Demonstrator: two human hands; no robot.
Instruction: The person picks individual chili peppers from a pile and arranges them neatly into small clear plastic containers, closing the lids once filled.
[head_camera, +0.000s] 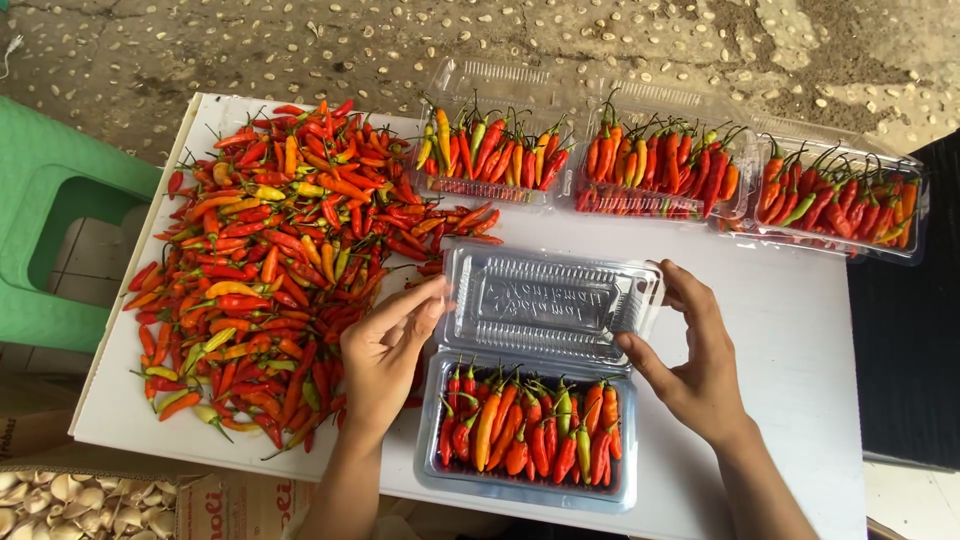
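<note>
Near the table's front edge, left hand (385, 350) and right hand (690, 365) pinch opposite sides of the open lid (550, 305), steadying it above the chilli-filled box (530, 435).

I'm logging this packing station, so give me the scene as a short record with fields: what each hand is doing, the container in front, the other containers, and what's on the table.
left hand: grips the left edge of the open lid
right hand: grips the right edge of the same lid
clamshell lid: clear plastic, hinged open, not closed
front clamshell box: filled with red, orange and green chili peppers in rows
other boxes: three filled clamshells, open, along the far edge
loose chili pile: large heap on the left
table: white top
stool: green plastic, left of table
</note>
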